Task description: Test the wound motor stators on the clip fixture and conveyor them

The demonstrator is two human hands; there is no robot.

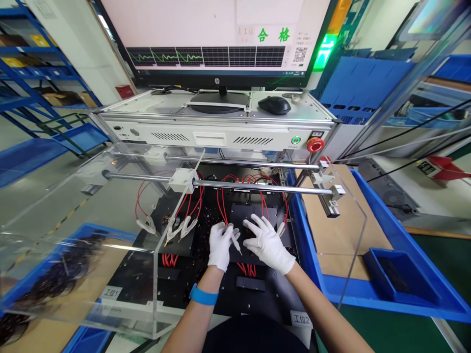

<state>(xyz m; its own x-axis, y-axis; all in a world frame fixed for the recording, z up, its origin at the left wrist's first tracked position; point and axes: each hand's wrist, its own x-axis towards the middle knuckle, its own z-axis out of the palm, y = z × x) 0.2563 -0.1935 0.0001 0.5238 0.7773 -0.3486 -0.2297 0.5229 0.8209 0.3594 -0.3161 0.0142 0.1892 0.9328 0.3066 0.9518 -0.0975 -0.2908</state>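
My left hand point(220, 246), in a white glove with a blue band at the wrist, is closed around a white-sleeved test clip point(236, 242) on a red wire. To its right, my gloved right hand point(268, 243) hovers over or rests on the black fixture plate point(239, 214) with its fingers spread; what lies under the palm is hidden. Another white clip point(281, 229) shows just beyond the right hand. Several more white clips point(187, 227) on red wires rest at the left station. Small dark wound parts point(203, 255) lie between the two stations.
A clear acrylic cover point(158, 274) and steel rails point(253, 188) surround the fixture. Behind stand a monitor point(221, 29), a mouse point(274, 104) and a red stop button point(315, 144). Blue trays flank it: one with dark coils point(62, 267), one with cardboard point(342, 211) and a small bin point(401, 279).
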